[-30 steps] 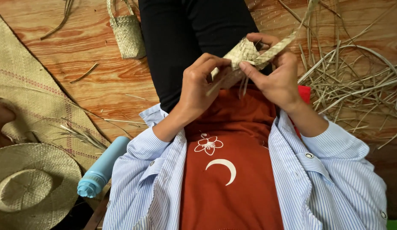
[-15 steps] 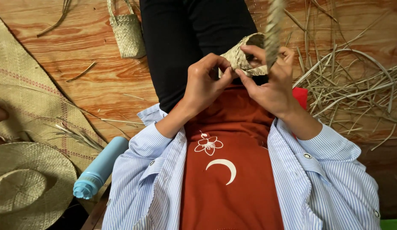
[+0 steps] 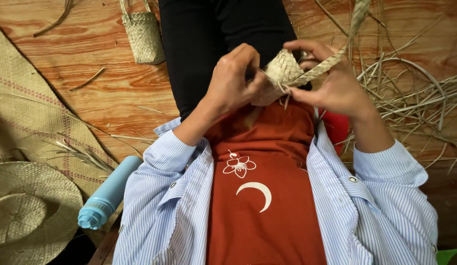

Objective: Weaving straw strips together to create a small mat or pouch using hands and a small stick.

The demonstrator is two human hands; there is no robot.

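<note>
My left hand (image 3: 233, 83) pinches the near edge of the small pale woven palm-leaf piece (image 3: 283, 68), fingers clenched on it. My right hand (image 3: 331, 86) grips the far side, thumb and forefinger closed on the flat plaited straw strip (image 3: 331, 61) that runs up and away from the piece toward the top of view. The piece sits above my lap, just over the rust-orange shirt (image 3: 263, 196), between both hands.

Risks, as I judge them: dry leaf strands look brittle, so a sharp fold could crack one. If either pinch loosens, the last crossings could spring open and the weave go slack. The long strip hangs free above, so it could twist and lay in wrong side up. Loose ends poke out under the piece and may snag on the shirt.

Materials: the piece has a tight checker weave, matte, stiff, slightly domed. The strip is narrow and braided. Right of the piece is a tangled heap of loose straw strands (image 3: 415, 103), thin and curly, on the glossy reddish wood floor (image 3: 101, 93). Left of the piece stands a small woven straw basket with handle (image 3: 142, 37). Further left and lower are a coarse woven mat (image 3: 37, 118), a round straw hat (image 3: 27, 216) and a smooth light-blue plastic bottle (image 3: 108, 194).
</note>
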